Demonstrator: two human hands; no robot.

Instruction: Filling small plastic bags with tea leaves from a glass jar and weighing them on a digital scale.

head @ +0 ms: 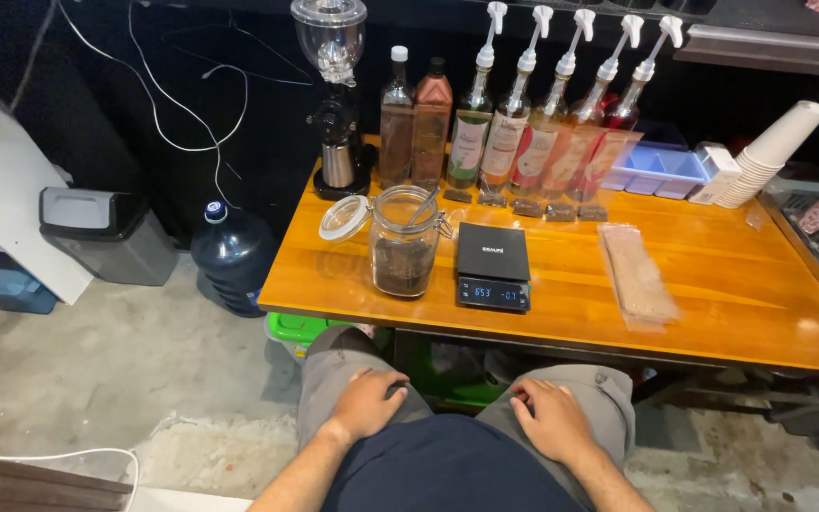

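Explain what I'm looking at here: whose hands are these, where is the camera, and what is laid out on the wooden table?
There is no machine; a person wears a camera on the head, looking down. Both hands are empty: the left hand and right hand rest on the person's thighs. In front is a wooden table. On it stand an open glass jar holding dark grounds and a spoon, a black digital scale, a flat clear packet, a coffee grinder, a row of syrup pump bottles and a stack of paper cups. A water jug sits on the floor.
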